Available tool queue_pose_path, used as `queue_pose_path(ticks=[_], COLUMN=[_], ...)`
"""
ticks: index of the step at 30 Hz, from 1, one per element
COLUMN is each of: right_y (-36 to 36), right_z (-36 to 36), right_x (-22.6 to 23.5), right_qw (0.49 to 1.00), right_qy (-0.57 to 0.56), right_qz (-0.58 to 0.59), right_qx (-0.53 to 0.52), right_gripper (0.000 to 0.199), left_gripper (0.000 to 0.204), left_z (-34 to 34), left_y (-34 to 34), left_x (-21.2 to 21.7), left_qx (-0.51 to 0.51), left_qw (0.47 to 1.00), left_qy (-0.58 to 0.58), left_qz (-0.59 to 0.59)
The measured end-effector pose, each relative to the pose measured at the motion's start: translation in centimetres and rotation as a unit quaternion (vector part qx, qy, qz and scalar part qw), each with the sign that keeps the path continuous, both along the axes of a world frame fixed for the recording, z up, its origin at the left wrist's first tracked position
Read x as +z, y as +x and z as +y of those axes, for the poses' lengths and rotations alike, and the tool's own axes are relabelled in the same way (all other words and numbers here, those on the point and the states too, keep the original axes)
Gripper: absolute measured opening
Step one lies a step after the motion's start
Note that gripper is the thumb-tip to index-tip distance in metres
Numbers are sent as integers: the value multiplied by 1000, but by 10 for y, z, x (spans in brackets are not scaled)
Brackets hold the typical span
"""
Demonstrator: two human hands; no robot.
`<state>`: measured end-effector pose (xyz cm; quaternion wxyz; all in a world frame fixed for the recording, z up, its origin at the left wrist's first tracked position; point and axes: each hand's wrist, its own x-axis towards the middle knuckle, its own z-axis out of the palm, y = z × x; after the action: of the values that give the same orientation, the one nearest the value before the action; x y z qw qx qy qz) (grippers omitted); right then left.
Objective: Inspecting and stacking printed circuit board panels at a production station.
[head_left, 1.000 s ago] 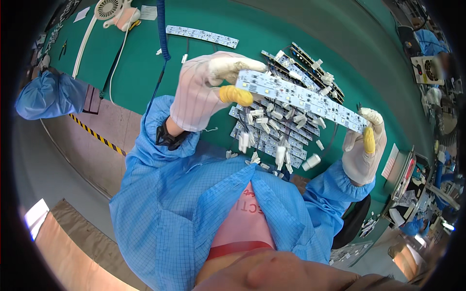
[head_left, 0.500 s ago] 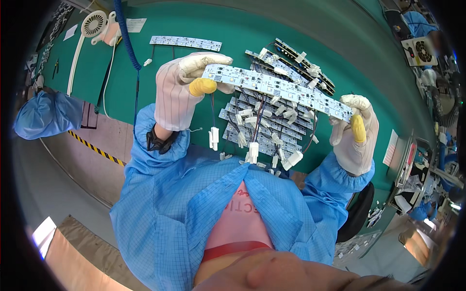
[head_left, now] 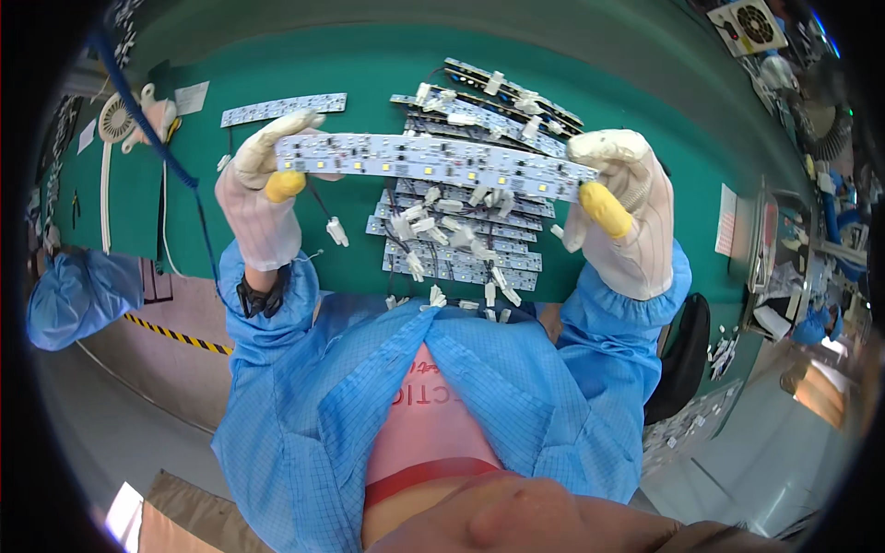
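Between my two gloved hands I hold up a long white LED circuit board (head_left: 433,162), dotted with small yellow LEDs and dark parts. My left hand (head_left: 269,175) pinches its left end, a yellow cover on the thumb. My right hand (head_left: 619,198) grips the right end the same way. A wire with a white connector (head_left: 337,231) hangs from the board near my left hand. Below and behind the held board lies a pile of similar LED boards (head_left: 461,263) with wires and white connectors. One more LED board (head_left: 284,109) lies apart on the green mat, beyond my left hand.
The green mat (head_left: 359,64) covers the table. At the far left are a small fan (head_left: 118,118) and a hanging blue coiled cord (head_left: 152,138). Another person's blue sleeve (head_left: 85,295) shows at the left edge. On the right stand a paper sheet (head_left: 726,219) and a black chair back (head_left: 682,359).
Both hands and the held board have shifted left in the view, and the board sits more level. Its LED face is now turned more toward me. The whole view has swung somewhat.
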<state>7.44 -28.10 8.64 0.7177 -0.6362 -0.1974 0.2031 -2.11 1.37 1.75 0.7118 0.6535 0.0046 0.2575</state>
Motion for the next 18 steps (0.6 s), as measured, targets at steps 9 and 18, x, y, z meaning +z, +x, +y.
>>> queue_pose_path(ticks=[9,18], right_y=[-2,5], right_z=[3,-1], right_x=[5,-5], right_qw=[996,999], right_qy=[56,0], right_qz=[33,-17], right_qx=[66,31], right_gripper=[34,38], left_gripper=[45,39], left_z=[-3,-4], left_y=[9,7], left_x=[21,3], left_qx=[78,71], left_qw=[937,994], left_qy=[286,69], left_qz=[186,45])
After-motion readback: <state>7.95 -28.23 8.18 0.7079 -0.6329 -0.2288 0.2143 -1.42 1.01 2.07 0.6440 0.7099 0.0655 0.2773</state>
